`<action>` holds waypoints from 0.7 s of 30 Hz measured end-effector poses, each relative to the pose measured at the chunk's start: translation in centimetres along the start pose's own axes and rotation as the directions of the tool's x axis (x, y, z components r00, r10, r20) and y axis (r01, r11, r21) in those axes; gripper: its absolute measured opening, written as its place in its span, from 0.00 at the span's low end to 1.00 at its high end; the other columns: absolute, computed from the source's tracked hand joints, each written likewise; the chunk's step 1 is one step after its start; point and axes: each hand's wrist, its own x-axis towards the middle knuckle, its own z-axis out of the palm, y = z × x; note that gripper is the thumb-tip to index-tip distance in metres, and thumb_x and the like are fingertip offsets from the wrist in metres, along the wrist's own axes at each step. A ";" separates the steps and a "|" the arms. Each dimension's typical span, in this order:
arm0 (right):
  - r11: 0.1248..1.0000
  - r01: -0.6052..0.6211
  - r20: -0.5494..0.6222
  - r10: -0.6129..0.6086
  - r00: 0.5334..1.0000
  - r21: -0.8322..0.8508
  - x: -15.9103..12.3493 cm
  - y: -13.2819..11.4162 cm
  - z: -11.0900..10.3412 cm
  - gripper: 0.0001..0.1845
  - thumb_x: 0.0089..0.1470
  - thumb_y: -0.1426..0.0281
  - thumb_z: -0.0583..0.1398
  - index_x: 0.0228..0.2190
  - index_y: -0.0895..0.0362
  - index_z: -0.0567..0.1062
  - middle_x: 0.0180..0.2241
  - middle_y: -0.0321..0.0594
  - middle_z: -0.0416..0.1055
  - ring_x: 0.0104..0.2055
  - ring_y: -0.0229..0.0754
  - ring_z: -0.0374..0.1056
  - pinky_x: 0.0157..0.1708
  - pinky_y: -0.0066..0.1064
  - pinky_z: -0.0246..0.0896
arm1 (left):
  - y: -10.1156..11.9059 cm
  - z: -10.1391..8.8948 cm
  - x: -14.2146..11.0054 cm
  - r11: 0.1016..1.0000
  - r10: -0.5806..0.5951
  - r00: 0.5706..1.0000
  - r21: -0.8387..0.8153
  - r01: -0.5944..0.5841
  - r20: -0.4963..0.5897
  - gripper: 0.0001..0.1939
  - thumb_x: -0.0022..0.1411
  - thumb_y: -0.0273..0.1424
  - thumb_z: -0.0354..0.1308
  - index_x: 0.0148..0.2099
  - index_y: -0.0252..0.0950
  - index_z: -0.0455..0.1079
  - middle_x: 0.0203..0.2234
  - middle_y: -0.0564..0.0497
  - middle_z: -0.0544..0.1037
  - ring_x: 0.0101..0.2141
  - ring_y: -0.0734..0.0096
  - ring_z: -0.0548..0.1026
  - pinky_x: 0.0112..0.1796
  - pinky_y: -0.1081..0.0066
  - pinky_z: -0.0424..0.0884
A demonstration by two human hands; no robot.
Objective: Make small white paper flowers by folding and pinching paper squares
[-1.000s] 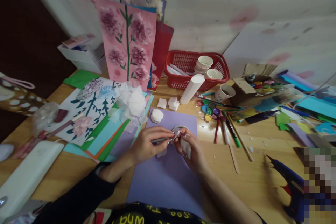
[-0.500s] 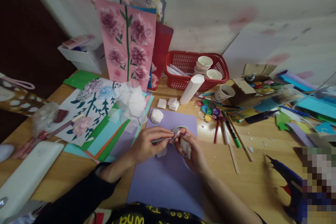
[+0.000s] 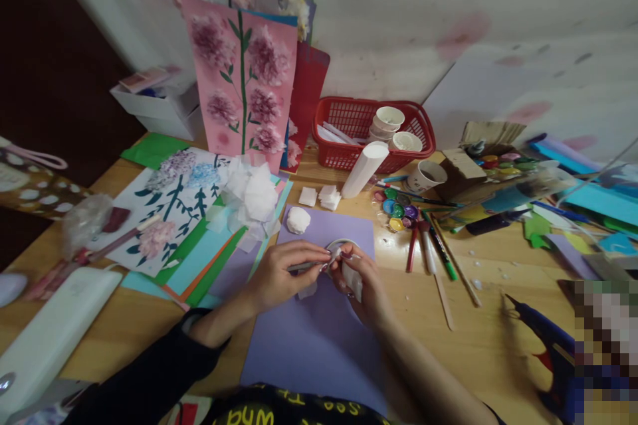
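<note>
Over a purple sheet of paper (image 3: 309, 358), my left hand (image 3: 286, 272) and my right hand (image 3: 363, 275) meet with their fingertips pinched together. Between them is a piece of thin white tissue paper (image 3: 353, 279), part of which hangs below my right fingers. My left thumb and forefinger close on its other end. Behind the fingers shows the rim of a round white dish (image 3: 343, 242), mostly hidden by the hands. A crumpled white tissue ball (image 3: 298, 220) rests on the purple sheet just beyond my left hand.
Small stacks of white squares (image 3: 329, 197) and a white paper roll (image 3: 365, 169) stand behind the sheet. A red basket (image 3: 343, 156) holds paper cups. Paint pots (image 3: 396, 209), brushes (image 3: 427, 246) and a glue gun (image 3: 543, 339) lie right; coloured papers (image 3: 199, 265) and a white device (image 3: 60, 339) left.
The fingertips have shifted very slightly against the tissue paper. Everything else stays where it was.
</note>
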 end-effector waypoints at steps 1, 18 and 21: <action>1.000 0.000 0.000 0.000 1.000 -0.003 0.0 0.0 0.0 0.09 0.49 0.64 0.63 0.26 0.57 0.74 0.22 0.35 0.69 0.17 0.31 0.54 0.15 0.23 0.42 | 0.0 0.0 -0.1 1.000 -0.008 1.000 0.005 0.008 -0.004 0.10 0.59 0.21 0.59 0.41 0.36 0.78 0.35 0.48 0.84 0.36 0.69 0.81 0.40 0.70 0.78; 0.985 -0.008 0.076 0.022 0.997 -0.174 -0.3 0.6 0.1 0.12 0.51 0.60 0.65 0.26 0.57 0.74 0.22 0.33 0.68 0.18 0.31 0.52 0.17 0.24 0.42 | 0.0 0.0 -0.3 0.991 -0.097 0.994 0.087 0.101 -0.057 0.07 0.59 0.22 0.58 0.36 0.36 0.76 0.30 0.50 0.82 0.33 0.69 0.79 0.37 0.71 0.76; 0.980 -0.006 0.059 0.018 0.998 -0.201 -0.3 0.8 -0.2 0.11 0.49 0.62 0.66 0.27 0.56 0.73 0.21 0.31 0.66 0.18 0.31 0.50 0.18 0.24 0.41 | 0.0 0.1 -0.4 0.976 -0.213 0.975 0.022 0.215 -0.059 0.07 0.59 0.23 0.58 0.37 0.36 0.76 0.30 0.50 0.83 0.33 0.70 0.81 0.37 0.72 0.78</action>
